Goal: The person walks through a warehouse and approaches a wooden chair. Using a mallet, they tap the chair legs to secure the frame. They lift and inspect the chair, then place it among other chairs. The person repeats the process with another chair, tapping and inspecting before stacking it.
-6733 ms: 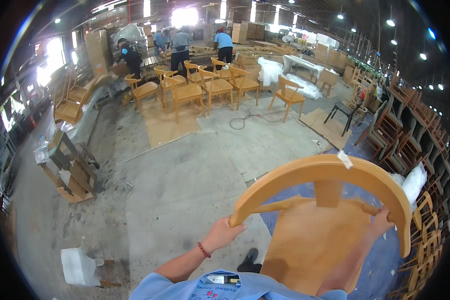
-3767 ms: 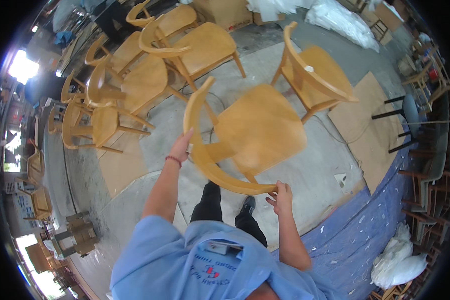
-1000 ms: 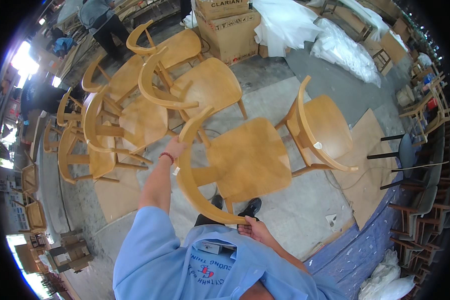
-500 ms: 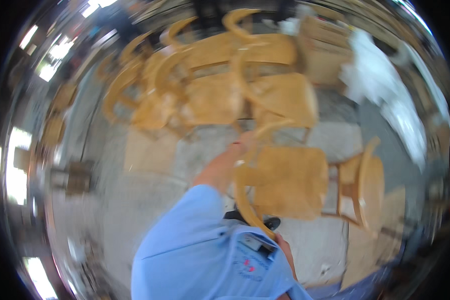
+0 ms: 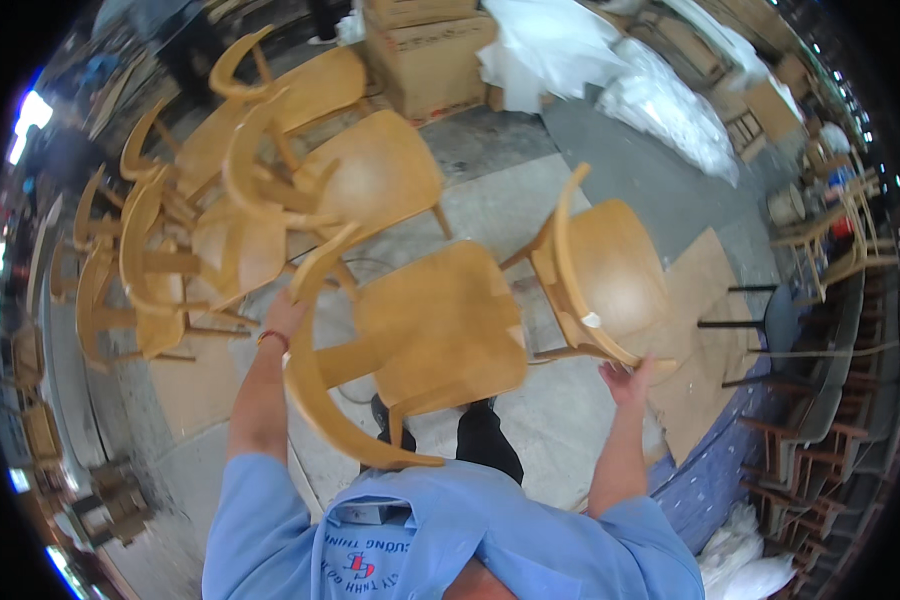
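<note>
Left hand [image 5: 286, 318]: we have it clamped on the curved backrest of the chair [image 5: 440, 325], at the upper part of the arc, about 9 o'clock from the seat.
Right hand [image 5: 625, 380]: fingers spread, not gripping; it sits just under the back rail of the second chair [image 5: 610, 275], at 3 o'clock. We cannot tell whether it touches the rail.
Chair: light wood, seat facing up at us, directly ahead of our chest; its backrest sweeps from 11 o'clock down to 6 o'clock. We cannot tell whether its legs reach the floor [image 5: 530, 200].
Second chair: same make, just beside ours at 2 o'clock, back rail toward us.
Chair group [image 5: 260, 190]: several like chairs packed close at 10 to 12 o'clock, the nearest just beside ours.
Boxes [image 5: 430, 55]: cardboard, at 12 o'clock past the group.
Plastic wrap [image 5: 650, 90]: white heaps at 1 o'clock.
Dark chairs [image 5: 820, 420]: stacked along 3 to 4 o'clock.
</note>
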Demonstrator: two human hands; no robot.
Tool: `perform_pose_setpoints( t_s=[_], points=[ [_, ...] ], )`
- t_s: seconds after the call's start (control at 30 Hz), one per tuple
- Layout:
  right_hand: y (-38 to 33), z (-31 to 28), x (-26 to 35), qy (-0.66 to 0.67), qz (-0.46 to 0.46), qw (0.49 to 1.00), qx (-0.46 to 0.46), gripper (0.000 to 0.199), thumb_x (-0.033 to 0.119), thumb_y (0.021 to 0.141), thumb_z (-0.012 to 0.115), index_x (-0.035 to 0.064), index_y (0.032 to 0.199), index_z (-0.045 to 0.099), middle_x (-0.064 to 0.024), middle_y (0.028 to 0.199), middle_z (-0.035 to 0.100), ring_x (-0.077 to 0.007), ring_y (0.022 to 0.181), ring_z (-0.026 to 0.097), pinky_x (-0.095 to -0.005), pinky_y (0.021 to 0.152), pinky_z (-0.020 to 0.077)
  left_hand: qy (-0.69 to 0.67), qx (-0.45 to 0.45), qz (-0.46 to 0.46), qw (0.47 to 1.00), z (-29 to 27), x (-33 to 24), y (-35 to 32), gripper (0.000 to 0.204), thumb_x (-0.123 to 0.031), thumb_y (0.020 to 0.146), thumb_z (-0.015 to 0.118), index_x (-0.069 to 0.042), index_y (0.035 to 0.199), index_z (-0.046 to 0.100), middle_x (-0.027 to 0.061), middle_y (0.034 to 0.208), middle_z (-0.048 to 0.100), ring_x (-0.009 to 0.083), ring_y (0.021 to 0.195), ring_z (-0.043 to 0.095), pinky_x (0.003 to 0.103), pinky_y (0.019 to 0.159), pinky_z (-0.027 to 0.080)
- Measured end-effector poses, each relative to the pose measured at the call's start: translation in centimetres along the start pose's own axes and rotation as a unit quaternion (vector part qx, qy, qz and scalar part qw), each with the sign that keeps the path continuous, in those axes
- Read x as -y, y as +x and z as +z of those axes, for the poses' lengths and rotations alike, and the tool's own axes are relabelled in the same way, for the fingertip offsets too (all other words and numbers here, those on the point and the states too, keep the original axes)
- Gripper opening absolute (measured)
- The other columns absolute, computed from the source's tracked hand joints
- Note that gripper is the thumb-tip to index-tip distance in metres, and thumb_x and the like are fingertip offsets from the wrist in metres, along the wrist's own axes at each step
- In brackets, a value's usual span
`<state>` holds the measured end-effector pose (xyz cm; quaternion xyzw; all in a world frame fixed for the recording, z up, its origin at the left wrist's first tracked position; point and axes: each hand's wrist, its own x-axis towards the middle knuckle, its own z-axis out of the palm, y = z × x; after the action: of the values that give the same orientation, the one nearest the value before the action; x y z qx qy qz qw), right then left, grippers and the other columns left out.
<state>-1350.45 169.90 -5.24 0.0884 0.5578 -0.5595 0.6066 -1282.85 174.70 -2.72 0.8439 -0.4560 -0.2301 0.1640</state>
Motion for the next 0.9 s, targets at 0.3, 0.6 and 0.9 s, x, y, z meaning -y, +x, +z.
perform_pose_setpoints(
  t_s=[0.3,0.6,0.9],
  points=[
    [3.5,3.2,-1.3,0.041,-0.026,0.996,0.072,0.039,0.028,0.088,0.051,0.0002,0.117,0.05,-0.0209,0.115,0.059,-0.0362,0.1,0.063,-0.0532,0.084,0.0537,0.027,0.019,-0.134,0.99,0.1,-5.3,-1.1,0.057,-0.022,0.081,0.069,-0.001,0.129,0.047,0.0221,0.117,0.062,0.0343,0.11,0.06,0.04,0.092,0.047],
    [8.5,12.8,1.2,0.029,-0.061,0.996,0.056,0.047,0.027,0.089,0.049,0.0011,0.127,0.044,-0.0194,0.122,0.054,-0.0386,0.11,0.056,-0.0581,0.088,0.049,0.0,-0.003,-0.116,0.993,-0.2,-6.7,-1.8,0.056,-0.018,0.081,0.068,0.002,0.128,0.046,0.0211,0.116,0.063,0.0316,0.107,0.062,0.039,0.092,0.047],
    [10.3,13.2,2.7,0.083,-0.053,0.995,0.033,0.054,0.023,0.087,0.049,-0.0007,0.133,0.036,-0.0245,0.132,0.043,-0.0469,0.12,0.046,-0.0705,0.092,0.0405,0.015,0.0,-0.102,0.995,0.3,-4.8,-1.5,0.053,-0.017,0.079,0.067,0.002,0.124,0.047,0.0217,0.11,0.064,0.0344,0.099,0.064,0.041,0.086,0.05]
  ],
)
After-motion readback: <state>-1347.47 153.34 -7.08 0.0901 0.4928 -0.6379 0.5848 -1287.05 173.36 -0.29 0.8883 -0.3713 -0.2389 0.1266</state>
